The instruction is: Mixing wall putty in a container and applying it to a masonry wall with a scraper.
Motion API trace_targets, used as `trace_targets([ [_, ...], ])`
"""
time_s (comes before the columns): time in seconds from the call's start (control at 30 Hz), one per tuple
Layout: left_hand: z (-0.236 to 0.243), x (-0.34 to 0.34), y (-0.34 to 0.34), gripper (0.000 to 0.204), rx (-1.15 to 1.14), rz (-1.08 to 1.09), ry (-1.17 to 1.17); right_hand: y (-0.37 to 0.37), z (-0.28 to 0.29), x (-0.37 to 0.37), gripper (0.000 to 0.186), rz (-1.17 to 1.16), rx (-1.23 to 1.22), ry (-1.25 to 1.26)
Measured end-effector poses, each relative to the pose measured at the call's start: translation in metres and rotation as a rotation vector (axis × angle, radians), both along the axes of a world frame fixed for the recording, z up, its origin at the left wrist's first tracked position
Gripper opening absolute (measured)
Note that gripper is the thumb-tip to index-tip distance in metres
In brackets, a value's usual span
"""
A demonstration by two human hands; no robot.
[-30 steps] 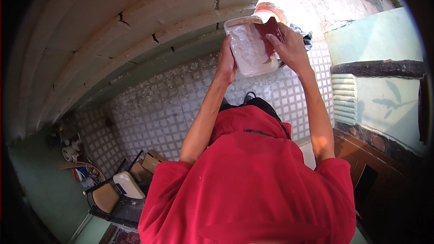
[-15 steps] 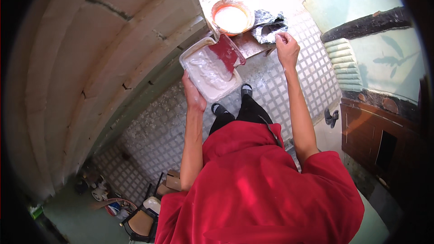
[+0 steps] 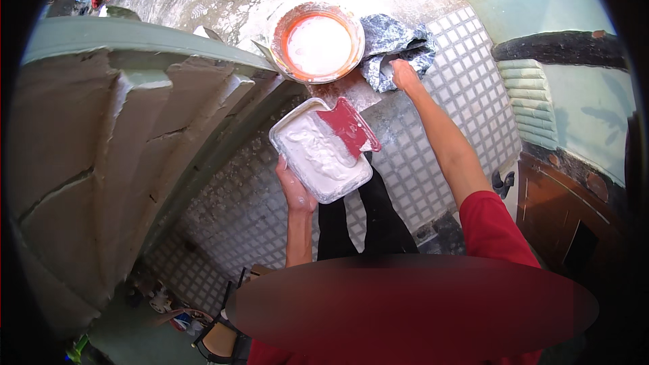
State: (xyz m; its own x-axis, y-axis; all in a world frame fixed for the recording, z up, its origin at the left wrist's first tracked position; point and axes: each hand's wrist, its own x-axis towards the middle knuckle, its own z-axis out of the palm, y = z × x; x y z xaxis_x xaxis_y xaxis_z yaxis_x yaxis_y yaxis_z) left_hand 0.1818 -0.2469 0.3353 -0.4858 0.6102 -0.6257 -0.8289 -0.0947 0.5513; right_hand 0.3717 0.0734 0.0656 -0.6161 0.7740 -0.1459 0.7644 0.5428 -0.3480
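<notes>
My left hand (image 3: 295, 188) grips the lower left side of a rectangular clear plastic tub (image 3: 346, 189). Wet white paste (image 3: 312, 152) spreads across the tub's inside. Across its upper right corner lies a flat red scraper (image 3: 346, 127), smeared with the paste and untouched by either hand. My right hand (image 3: 405, 76) reaches to the mouth of a crumpled silver-and-dark plastic bag (image 3: 387, 34), its fingers bent together. What they pinch, if anything, is hidden. Just left of the bag stands a round orange bucket (image 3: 359, 44) with white material inside and crusted white on its rim.
A greenish wooden panel (image 3: 162, 88) with ribs rises close on my left. Pale patterned floor tiles (image 3: 466, 74) run below me. To the right are a brown wooden cabinet (image 3: 558, 209) and dark slippers (image 3: 501, 182). A chair (image 3: 220, 339) stands behind at lower left.
My right hand has moved down to the bag's mouth. The view has shifted forward, showing more ground beyond the bucket. My left hand still holds the tub with the scraper on it.
</notes>
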Motion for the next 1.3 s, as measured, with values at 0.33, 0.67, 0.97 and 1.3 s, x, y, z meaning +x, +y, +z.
trace_targets([
  [0.33,-0.114,0.013,0.063,0.066,-0.017,-0.162,-0.025,0.010,-0.063,-0.036,0.018,0.257,-0.134,-0.216],
  [0.67,-0.132,0.024,0.073,0.066,-0.075,-0.216,-0.035,0.024,-0.083,-0.017,0.018,0.181,-0.060,-0.075],
  [0.97,-0.129,0.023,0.082,0.065,-0.054,-0.197,-0.012,0.029,0.035,-0.020,0.035,-0.195,-0.329,0.111],
  [1.3,-0.063,0.027,0.085,0.064,0.048,-0.130,-0.030,-0.043,0.330,-0.054,0.029,-0.032,-0.338,0.306],
])
